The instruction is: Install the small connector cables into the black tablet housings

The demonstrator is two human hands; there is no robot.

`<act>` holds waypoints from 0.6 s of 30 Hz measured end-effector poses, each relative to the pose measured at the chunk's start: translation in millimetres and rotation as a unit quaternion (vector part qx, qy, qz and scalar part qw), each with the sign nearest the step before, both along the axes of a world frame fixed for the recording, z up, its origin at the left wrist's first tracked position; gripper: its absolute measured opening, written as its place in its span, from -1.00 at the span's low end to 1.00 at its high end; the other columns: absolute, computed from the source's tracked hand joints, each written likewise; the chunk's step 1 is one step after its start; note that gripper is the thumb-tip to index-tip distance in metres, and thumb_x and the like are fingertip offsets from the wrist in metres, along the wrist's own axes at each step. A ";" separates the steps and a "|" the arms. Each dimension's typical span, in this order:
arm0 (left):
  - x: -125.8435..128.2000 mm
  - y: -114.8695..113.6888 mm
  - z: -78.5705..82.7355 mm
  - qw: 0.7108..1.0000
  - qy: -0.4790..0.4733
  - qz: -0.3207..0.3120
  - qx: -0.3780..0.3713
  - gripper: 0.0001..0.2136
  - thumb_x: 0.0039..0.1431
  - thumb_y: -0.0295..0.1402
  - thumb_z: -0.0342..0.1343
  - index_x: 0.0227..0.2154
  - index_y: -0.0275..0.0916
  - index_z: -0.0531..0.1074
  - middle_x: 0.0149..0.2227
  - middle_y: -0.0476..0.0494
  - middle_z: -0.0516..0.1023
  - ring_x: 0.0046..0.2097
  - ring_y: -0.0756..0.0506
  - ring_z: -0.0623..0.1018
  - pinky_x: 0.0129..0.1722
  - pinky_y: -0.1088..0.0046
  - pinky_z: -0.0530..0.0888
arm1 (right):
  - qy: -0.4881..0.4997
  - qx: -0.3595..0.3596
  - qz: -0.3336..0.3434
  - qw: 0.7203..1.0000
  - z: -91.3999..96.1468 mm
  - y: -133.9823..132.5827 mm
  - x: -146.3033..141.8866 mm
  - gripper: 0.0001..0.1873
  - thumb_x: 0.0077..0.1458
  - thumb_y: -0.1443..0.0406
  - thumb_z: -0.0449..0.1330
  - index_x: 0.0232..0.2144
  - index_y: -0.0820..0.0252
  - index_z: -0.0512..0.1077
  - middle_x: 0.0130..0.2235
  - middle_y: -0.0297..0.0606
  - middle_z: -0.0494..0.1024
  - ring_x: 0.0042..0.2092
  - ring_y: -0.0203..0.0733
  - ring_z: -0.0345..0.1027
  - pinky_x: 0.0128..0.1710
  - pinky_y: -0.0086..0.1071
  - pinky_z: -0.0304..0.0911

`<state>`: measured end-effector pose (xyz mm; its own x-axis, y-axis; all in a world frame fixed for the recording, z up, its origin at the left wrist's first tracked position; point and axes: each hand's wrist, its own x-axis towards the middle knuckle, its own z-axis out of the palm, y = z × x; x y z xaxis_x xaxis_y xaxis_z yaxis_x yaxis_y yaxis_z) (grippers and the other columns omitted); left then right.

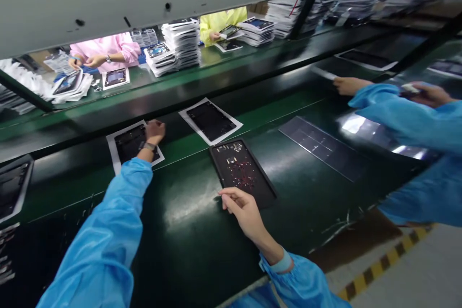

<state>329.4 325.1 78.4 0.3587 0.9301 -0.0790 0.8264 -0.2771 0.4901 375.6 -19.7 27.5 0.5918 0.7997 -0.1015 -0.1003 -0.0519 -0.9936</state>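
Head view: left hand (154, 131) reaches out, fingers curled down onto a dark panel on white backing (130, 145) at the belt's (187, 231) far edge. Right hand (242, 211) lies loosely spread, fingertips touching the near edge of an open tablet shell (242, 171) just ahead. A co-worker's blue sleeve (407, 120) occupies the right side.

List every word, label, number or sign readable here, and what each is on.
No text can be read.
Open black tablet shell by the right hand: parts, no legible marking.
Panel on white sheet under the left hand: nothing legible.
Far stacks: print blurred.
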 end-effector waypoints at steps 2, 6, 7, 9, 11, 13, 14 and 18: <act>32.4 -27.7 -12.9 0.997 -0.010 0.012 -0.071 -0.69 0.32 -0.17 0.07 -0.10 -0.34 0.47 -0.16 -0.21 0.57 -0.15 -0.13 0.58 -0.12 0.20 0.53 | 0.002 0.003 0.002 1.000 -2.6 -0.7 -0.5 -0.70 0.05 0.06 0.28 -0.36 0.17 0.54 -0.56 -0.35 0.43 -0.52 -0.28 0.24 -0.50 -0.38 0.16; 84.3 -70.5 -30.1 0.987 -0.048 0.069 -0.137 -0.64 0.27 -0.21 0.15 0.04 -0.31 0.41 0.03 -0.27 0.48 -0.02 -0.18 0.54 -0.06 0.17 0.53 | -0.009 0.007 -0.005 1.000 -9.9 -3.8 0.5 -0.69 0.07 0.04 0.28 -0.38 0.17 0.54 -0.55 -0.33 0.43 -0.52 -0.28 0.21 -0.49 -0.38 0.15; 93.2 -76.5 -32.1 0.984 -0.058 0.089 -0.147 -0.64 0.27 -0.23 0.16 0.05 -0.31 0.41 0.04 -0.27 0.48 -0.01 -0.18 0.53 -0.05 0.15 0.53 | -0.013 0.009 -0.006 1.000 -11.4 -4.3 1.2 -0.69 0.07 0.03 0.28 -0.37 0.17 0.54 -0.55 -0.33 0.43 -0.51 -0.27 0.21 -0.49 -0.38 0.15; 104.9 -83.2 -34.2 0.976 -0.076 0.127 -0.159 -0.64 0.27 -0.25 0.17 0.05 -0.31 0.40 0.05 -0.28 0.47 0.00 -0.19 0.53 -0.04 0.15 0.53 | -0.016 0.015 -0.009 1.000 -13.5 -4.7 2.7 -0.67 0.06 0.02 0.30 -0.37 0.17 0.55 -0.54 -0.32 0.43 -0.51 -0.26 0.21 -0.49 -0.37 0.14; 109.0 -85.2 -34.8 0.969 -0.093 0.158 -0.166 -0.64 0.27 -0.25 0.17 0.05 -0.31 0.40 0.05 -0.28 0.47 0.00 -0.19 0.53 -0.04 0.16 0.53 | -0.013 0.018 -0.011 1.000 -14.3 -4.7 3.7 -0.66 0.04 0.01 0.31 -0.37 0.18 0.56 -0.54 -0.32 0.43 -0.51 -0.26 0.20 -0.49 -0.37 0.13; 107.4 -84.7 -34.8 0.964 -0.104 0.179 -0.168 -0.65 0.27 -0.25 0.16 0.05 -0.30 0.40 0.05 -0.27 0.47 0.00 -0.19 0.53 -0.05 0.16 0.53 | -0.006 0.020 -0.013 1.000 -14.1 -4.6 3.9 -0.64 0.02 0.00 0.32 -0.37 0.18 0.56 -0.55 -0.32 0.42 -0.52 -0.27 0.19 -0.51 -0.37 0.13; 105.5 -83.9 -34.9 0.962 -0.108 0.188 -0.168 -0.65 0.27 -0.25 0.16 0.06 -0.29 0.40 0.05 -0.27 0.47 0.00 -0.19 0.53 -0.04 0.16 0.53 | -0.003 0.022 -0.015 1.000 -13.8 -4.6 3.8 -0.64 0.01 0.00 0.33 -0.38 0.18 0.56 -0.55 -0.32 0.42 -0.52 -0.27 0.19 -0.51 -0.38 0.12; 96.9 -78.6 -37.1 0.959 -0.109 0.208 -0.159 -0.63 0.27 -0.25 0.16 0.07 -0.31 0.39 0.07 -0.29 0.45 0.01 -0.20 0.52 -0.03 0.14 0.52 | 0.007 0.028 -0.019 0.999 -12.6 -4.2 3.3 -0.64 0.00 0.00 0.34 -0.39 0.19 0.55 -0.56 -0.32 0.42 -0.52 -0.28 0.18 -0.51 -0.39 0.11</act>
